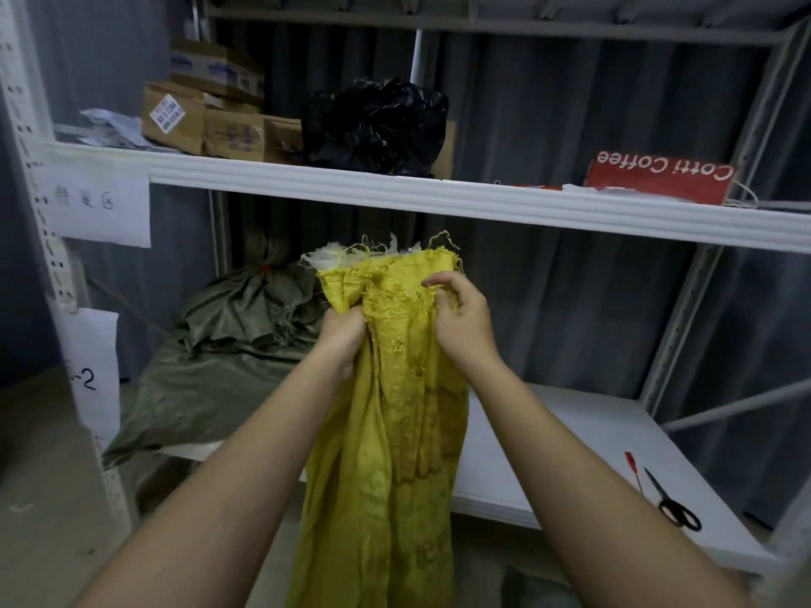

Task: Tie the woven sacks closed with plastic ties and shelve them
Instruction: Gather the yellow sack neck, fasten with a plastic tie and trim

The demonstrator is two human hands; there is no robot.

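Gathering of yellow woven sack (386, 432) mouth was seen in head view. Neck was gripped by left hand (342, 340), fingers curled round bunched fabric; frayed top edge was pinched by right hand (461, 322). Sack was hung upright before lower shelf (592, 432), long axis vertical, mouth above both grips. Red plastic tie (634, 471) and scissors (673, 502) were laid on shelf, right hand judged nearer. Green sack (228, 357) was shelved, already tied. Red box (662, 177) was read "Cotti Coffee"; paper label (92, 375) "-2".
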